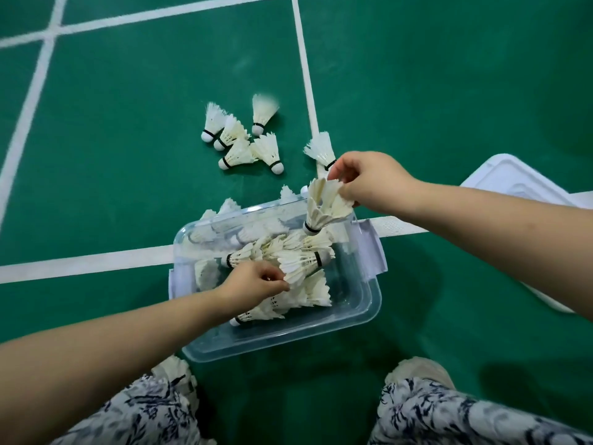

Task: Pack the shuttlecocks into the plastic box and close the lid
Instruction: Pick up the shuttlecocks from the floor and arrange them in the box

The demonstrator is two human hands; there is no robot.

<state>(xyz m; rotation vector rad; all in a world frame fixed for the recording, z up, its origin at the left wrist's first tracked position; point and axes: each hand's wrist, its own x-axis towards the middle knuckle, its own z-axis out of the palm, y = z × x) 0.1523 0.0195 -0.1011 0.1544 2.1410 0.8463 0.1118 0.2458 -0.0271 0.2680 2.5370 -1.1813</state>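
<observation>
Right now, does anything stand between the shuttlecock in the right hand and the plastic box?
Nothing visible does. The right hand holds the shuttlecock cork-down over the far corner of the open plastic box; the lid lies aside on the floor.

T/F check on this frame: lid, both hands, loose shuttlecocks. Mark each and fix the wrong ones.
1. The lid is closed on the box. False: the white lid lies on the floor to the right of the plastic box, which is open.
2. The right hand holds the raised shuttlecock by its feathers, cork down, over the box's far right corner. True.
3. The left hand is empty. False: the left hand pinches the feathers of the boxed shuttlecock.
4. The loose shuttlecocks lie on the green floor beyond the box. True.
</observation>
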